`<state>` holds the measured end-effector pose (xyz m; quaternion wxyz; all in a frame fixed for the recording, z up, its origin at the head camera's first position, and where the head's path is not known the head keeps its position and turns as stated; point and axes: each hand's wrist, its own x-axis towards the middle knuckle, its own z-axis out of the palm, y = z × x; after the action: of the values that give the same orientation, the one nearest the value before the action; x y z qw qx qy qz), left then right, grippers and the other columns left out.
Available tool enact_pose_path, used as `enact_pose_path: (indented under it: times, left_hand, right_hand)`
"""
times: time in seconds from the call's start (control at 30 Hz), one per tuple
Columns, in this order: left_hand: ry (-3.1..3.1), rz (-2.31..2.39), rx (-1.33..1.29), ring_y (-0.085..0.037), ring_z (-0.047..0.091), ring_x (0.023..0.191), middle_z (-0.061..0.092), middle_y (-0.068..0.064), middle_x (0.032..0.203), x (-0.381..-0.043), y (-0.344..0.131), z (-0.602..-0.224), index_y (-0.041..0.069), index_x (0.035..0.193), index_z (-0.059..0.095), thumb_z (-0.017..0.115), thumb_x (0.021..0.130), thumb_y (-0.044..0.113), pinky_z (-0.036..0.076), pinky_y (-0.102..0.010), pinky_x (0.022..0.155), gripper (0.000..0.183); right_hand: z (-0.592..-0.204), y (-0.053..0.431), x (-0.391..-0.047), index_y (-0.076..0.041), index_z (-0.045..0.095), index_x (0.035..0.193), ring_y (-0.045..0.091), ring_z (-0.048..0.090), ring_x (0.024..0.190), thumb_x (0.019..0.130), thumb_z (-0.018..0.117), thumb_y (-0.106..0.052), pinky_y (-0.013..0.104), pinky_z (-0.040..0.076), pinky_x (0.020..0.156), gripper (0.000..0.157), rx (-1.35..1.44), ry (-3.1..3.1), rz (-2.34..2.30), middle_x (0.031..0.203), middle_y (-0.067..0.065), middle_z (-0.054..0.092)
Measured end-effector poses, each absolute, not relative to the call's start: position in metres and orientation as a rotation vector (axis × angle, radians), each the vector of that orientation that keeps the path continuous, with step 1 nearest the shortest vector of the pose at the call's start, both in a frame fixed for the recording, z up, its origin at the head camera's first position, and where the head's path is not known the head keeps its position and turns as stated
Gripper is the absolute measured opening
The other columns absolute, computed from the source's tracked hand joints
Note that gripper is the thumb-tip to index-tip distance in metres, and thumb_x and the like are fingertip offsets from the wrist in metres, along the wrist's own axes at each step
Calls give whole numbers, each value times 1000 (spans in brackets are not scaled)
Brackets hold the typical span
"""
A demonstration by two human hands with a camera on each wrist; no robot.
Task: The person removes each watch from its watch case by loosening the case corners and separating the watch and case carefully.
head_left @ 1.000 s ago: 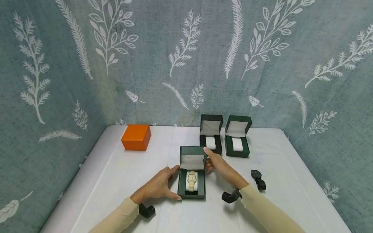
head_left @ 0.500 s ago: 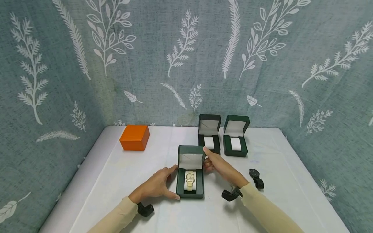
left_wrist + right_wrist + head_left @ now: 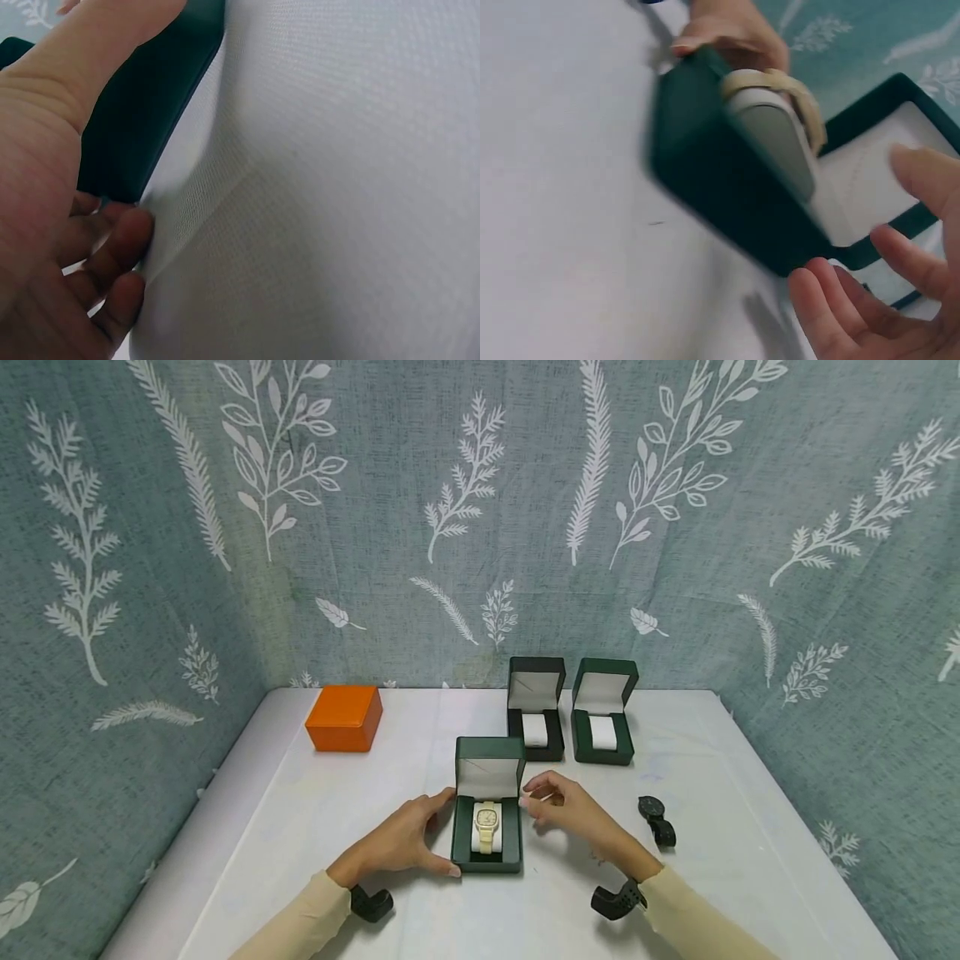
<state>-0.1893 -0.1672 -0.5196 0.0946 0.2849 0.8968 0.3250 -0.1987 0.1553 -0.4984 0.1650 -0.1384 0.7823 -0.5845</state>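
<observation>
An open dark green watch box (image 3: 466,835) stands on the white table, its lid raised and pale lining showing. Inside, a gold-coloured wristwatch (image 3: 487,821) is wrapped around a white cushion. My left hand (image 3: 403,837) holds the box at its left side, thumb at the near corner and fingers at the far one. The left wrist view shows those curled fingers (image 3: 124,244) against the green wall. My right hand (image 3: 573,814) is off the lid, beside the box's right side. Its fingers are loosely bent and spread, with nothing between them; the fingertips are close to the box.
Behind stand two more watch boxes with raised lids, a black one (image 3: 556,737) and a green one (image 3: 626,745), each with a white cushion. A black wristwatch (image 3: 657,820) lies at the right. An orange box (image 3: 344,718) sits at the back left of the table (image 3: 300,827).
My right hand has let go of the lid's right edge and moved down and slightly right. My left hand keeps its place on the box, and the lid remains raised.
</observation>
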Motion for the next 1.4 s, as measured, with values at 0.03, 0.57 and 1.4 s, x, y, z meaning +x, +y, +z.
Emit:
enact_pose_path:
  times: [0.03, 0.57, 1.4]
  left_hand:
    - [2655, 966, 841, -16, 52, 92, 58, 3, 102, -189, -167, -519, -3, 157, 36, 93, 64, 61, 45, -29, 78, 126]
    - [2662, 965, 830, -16, 51, 91, 57, 3, 101, -188, -167, -519, -2, 157, 36, 93, 64, 61, 44, -29, 77, 126]
    - [2593, 1117, 922, -5, 52, 62, 62, 12, 78, -198, -160, -496, 10, 136, 63, 87, 80, 48, 44, -23, 58, 71]
  right_hand:
    - [-500, 155, -196, -6, 61, 128, 31, 69, 94, 97, 74, -32, 43, 57, 83, 43, -430, 2225, -1644, 118, 13, 64]
    - [-515, 147, -182, -17, 57, 145, 20, 66, 94, 82, 90, -29, 31, 56, 79, 72, -535, 2326, -1504, 121, 11, 62]
    - [-524, 149, -181, -18, 56, 146, 22, 64, 97, 84, 88, -30, 30, 55, 82, 71, -550, 2273, -1579, 114, 10, 62]
